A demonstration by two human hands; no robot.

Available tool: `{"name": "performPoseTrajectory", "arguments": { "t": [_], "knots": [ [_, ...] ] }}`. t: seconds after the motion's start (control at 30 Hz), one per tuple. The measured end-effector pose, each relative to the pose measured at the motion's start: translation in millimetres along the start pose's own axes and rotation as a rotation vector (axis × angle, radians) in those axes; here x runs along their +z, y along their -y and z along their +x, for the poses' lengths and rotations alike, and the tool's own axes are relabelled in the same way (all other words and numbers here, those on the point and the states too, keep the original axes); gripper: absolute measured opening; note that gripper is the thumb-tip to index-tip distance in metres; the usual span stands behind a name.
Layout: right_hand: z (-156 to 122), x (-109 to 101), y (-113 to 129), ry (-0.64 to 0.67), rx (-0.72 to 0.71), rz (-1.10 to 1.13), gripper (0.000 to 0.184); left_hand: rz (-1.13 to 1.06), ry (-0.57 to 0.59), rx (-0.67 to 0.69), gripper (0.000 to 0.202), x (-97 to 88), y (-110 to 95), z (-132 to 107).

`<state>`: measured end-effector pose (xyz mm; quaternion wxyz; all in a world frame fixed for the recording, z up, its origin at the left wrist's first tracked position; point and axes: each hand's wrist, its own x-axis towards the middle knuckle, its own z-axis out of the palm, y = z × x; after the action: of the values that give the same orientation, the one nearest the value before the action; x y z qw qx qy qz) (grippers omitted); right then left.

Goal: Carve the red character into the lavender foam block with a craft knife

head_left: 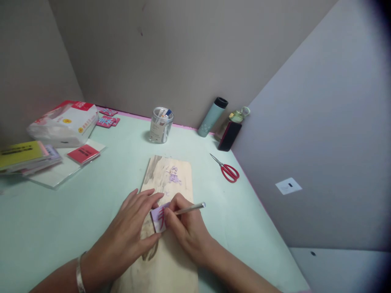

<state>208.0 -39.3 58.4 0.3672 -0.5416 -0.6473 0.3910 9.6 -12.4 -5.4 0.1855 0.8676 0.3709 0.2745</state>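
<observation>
Pale green table (61, 211) with wooden board (172, 260), red scissors (228, 170), clear jar (161, 125), tissue pack (65, 122), teal flask (212, 117).

One wooden board (171, 179), one lilac paper piece (158, 217), one metal-handled tool (191, 208), one red scissors (227, 170), one jar (161, 125), two bottles (211, 118) at one o'clock.

The working tip of the metal tool (191, 209) is lost under the fingers of the right hand (186, 228). The lilac paper (159, 217) shows only in the gap between that hand and the left hand (131, 236). The wooden board (168, 175) beneath both runs off the bottom edge. Far left of the left hand, the yellow books (18, 156) are cropped, and the print on the packet (65, 122) beyond them is too small to read.
</observation>
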Motion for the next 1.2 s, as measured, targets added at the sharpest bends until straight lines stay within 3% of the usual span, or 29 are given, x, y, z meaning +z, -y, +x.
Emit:
{"name": "performPoseTrajectory", "arguments": {
  "t": [0.17,0.53,1.2],
  "knots": [
    [0,-1,-8,-0.039,0.030,0.114,0.024,-0.006,0.001,-0.001,0.070,0.7,0,0],
    [-1,2,-8,-0.021,0.011,0.028,0.022,0.004,-0.011,0.008,0.068,2.3,1,-1],
    [-10,9,-18,-0.115,-0.059,0.080,0.029,0.156,-0.116,0.116,0.070,-3.1,-1,3]
  ]
}}
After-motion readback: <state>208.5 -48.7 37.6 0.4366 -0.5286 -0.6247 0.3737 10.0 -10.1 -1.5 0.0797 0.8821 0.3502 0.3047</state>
